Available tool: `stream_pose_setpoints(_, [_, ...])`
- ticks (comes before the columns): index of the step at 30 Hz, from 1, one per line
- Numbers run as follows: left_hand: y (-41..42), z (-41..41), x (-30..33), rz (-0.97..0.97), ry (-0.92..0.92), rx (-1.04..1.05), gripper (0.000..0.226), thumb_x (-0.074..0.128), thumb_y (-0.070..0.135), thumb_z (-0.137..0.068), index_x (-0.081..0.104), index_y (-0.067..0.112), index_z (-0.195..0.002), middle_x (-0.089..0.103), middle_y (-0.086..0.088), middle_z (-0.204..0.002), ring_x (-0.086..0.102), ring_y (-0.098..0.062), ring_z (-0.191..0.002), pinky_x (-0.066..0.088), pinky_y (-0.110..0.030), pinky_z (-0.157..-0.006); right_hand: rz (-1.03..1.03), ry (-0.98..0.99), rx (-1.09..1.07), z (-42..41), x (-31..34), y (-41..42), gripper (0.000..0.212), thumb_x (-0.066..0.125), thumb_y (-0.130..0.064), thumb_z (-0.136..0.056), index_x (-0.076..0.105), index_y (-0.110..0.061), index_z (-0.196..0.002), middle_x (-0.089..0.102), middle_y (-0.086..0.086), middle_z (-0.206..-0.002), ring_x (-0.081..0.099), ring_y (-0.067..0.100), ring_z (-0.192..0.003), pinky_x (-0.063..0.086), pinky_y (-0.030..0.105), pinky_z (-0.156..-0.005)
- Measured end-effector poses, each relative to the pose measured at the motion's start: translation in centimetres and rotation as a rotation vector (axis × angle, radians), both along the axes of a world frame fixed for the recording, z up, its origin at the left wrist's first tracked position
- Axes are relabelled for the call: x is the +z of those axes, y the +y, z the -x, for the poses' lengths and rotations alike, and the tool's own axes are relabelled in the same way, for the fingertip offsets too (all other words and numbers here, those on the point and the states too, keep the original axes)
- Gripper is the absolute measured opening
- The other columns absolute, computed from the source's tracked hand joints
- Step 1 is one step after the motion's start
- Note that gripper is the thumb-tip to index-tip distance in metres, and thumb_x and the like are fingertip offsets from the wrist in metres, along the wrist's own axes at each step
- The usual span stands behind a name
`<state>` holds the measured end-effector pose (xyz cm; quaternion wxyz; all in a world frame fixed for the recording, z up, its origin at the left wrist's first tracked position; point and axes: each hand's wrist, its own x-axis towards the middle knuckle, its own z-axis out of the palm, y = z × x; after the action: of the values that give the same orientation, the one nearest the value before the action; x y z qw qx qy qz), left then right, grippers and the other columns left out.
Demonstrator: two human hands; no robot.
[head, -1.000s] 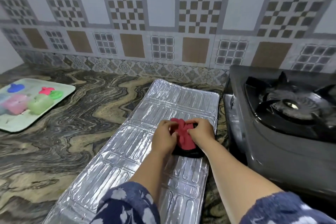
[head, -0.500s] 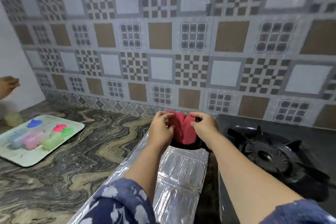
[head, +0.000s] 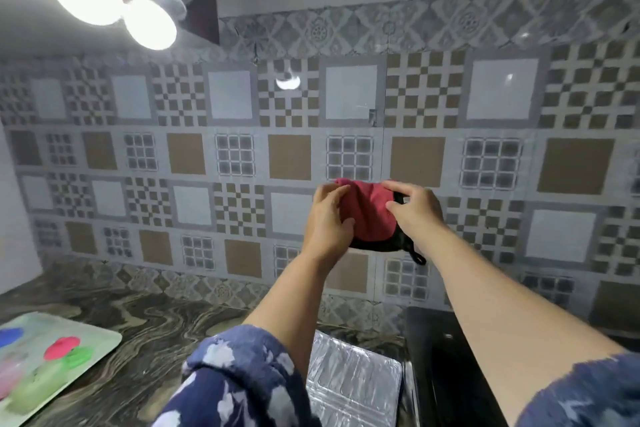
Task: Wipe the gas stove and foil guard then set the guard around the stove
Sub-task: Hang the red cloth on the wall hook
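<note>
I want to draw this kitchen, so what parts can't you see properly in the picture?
Head view:
- gas stove: only a dark corner shows; the right arm and picture edge hide its burner.
- foil guard: mostly covered by the left sleeve and cut off below.
- cloth: bunched between left hand and right hand.
- tray: blurred, cut off at left.

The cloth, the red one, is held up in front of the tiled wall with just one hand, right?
Not quite. In the head view, both hands hold the red cloth: the left hand and the right hand each grip a side. The rest is right: it is held up in front of the tiled wall.
</note>
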<state>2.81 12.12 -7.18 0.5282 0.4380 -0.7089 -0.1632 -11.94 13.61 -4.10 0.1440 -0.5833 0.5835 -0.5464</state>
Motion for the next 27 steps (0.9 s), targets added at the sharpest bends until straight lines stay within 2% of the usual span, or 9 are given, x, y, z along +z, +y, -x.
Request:
stream_pose_setpoints(3, [-2.9, 1.0, 2.9, 0.047, -0.005, 0.003, 0.062, 0.056, -0.008, -0.081, 0.047, 0.012, -0.139, 0.037, 0.002, -0.14, 0.05, -0.02, -0.123, 0.046, -0.033, -0.103, 0.076, 0.052, -0.028, 0.6, 2.8, -3.3, 0.041, 0.057, -0.004, -0.088, 0.064, -0.026, -0.121, 0.059, -0.003, -0.134, 0.062, 0.012, -0.095, 0.044, 0.017, -0.076])
stream_pose_setpoints(5, [-5.0, 1.6, 5.2, 0.083, -0.044, 0.016, 0.065, 0.055, -0.008, -0.082, 0.043, 0.012, -0.142, 0.034, 0.001, -0.144, 0.049, -0.019, -0.124, 0.043, -0.022, -0.101, 0.136, 0.096, -0.053, 1.2, 4.7, -5.9, 0.043, 0.057, -0.005, -0.088, 0.062, -0.029, -0.123, 0.058, -0.001, -0.135, 0.056, 0.008, -0.077, 0.04, 0.014, -0.067])
stream_pose_setpoints(8, [-8.5, 2.2, 8.5, 0.145, -0.106, 0.035, 0.071, 0.055, -0.009, -0.082, 0.034, 0.011, -0.146, 0.027, -0.002, -0.149, 0.044, -0.018, -0.128, 0.031, -0.007, -0.093, 0.24, 0.157, -0.071, 2.0, 7.4, -10.1, 0.049, 0.054, -0.001, -0.09, 0.055, -0.025, -0.131, 0.047, 0.001, -0.143, 0.049, 0.02, -0.124, 0.036, 0.018, -0.096])
stream_pose_setpoints(10, [-11.3, 2.7, 10.1, 0.162, -0.192, 0.048, 0.077, 0.061, -0.005, -0.082, 0.026, 0.01, -0.149, 0.019, -0.003, -0.152, 0.039, -0.02, -0.131, 0.031, -0.009, -0.094, 0.261, 0.295, -0.067, 2.7, 8.5, -13.2, 0.057, 0.056, 0.001, -0.088, 0.045, -0.022, -0.139, 0.037, 0.005, -0.148, 0.035, 0.023, -0.137, 0.025, 0.022, -0.108])
stream_pose_setpoints(13, [-15.8, 3.3, 10.8, 0.076, -0.444, 0.115, 0.094, 0.072, 0.015, -0.08, 0.013, 0.01, -0.152, 0.007, -0.006, -0.158, 0.03, -0.024, -0.139, 0.029, -0.026, -0.11, 0.205, 0.577, -0.157, 4.0, 8.5, -18.2, 0.071, 0.063, -0.002, -0.084, 0.033, -0.023, -0.145, 0.019, 0.003, -0.156, 0.023, 0.03, -0.143, 0.029, 0.052, -0.114])
stream_pose_setpoints(15, [-18.1, 3.6, 10.3, 0.025, -0.518, 0.168, 0.099, 0.073, 0.02, -0.08, 0.007, 0.013, -0.154, 0.0, -0.006, -0.159, 0.031, -0.027, -0.14, 0.028, -0.033, -0.113, 0.245, 0.58, -0.199, 4.9, 7.9, -20.6, 0.072, 0.059, 0.003, -0.085, 0.034, -0.029, -0.144, 0.016, 0.003, -0.157, 0.02, 0.03, -0.144, 0.029, 0.059, -0.111])
stream_pose_setpoints(20, [-18.5, 3.4, 9.7, 0.055, -0.552, 0.197, 0.088, 0.061, 0.011, -0.085, 0.003, 0.013, -0.153, 0.001, -0.005, -0.157, 0.044, -0.029, -0.13, 0.036, -0.038, -0.11, 0.173, 0.536, -0.152, 5.9, 7.9, -20.1, 0.073, 0.047, 0.008, -0.09, 0.029, -0.037, -0.145, -0.002, 0.007, -0.161, 0.005, 0.023, -0.148, 0.016, 0.039, -0.117])
stream_pose_setpoints(24, [-17.3, 3.1, 10.1, -0.035, -0.607, 0.193, 0.081, 0.06, 0.016, -0.087, 0.011, 0.009, -0.151, 0.008, -0.008, -0.155, 0.042, -0.029, -0.131, 0.032, -0.038, -0.114, 0.074, 0.587, -0.165, 5.7, 8.3, -19.1, 0.062, 0.053, -0.013, -0.093, 0.028, -0.034, -0.145, 0.002, 0.005, -0.161, -0.006, 0.021, -0.148, 0.007, 0.058, -0.118])
stream_pose_setpoints(27, [-16.2, 2.8, 9.6, -0.107, -0.622, 0.199, 0.073, 0.06, 0.019, -0.088, 0.022, 0.006, -0.149, 0.016, -0.01, -0.153, 0.041, -0.03, -0.131, 0.031, -0.035, -0.113, 0.013, 0.631, -0.15, 5.6, 7.9, -18.6, 0.055, 0.051, -0.024, -0.094, 0.03, -0.03, -0.145, 0.009, 0.006, -0.16, -0.013, 0.019, -0.148, 0.006, 0.059, -0.117])
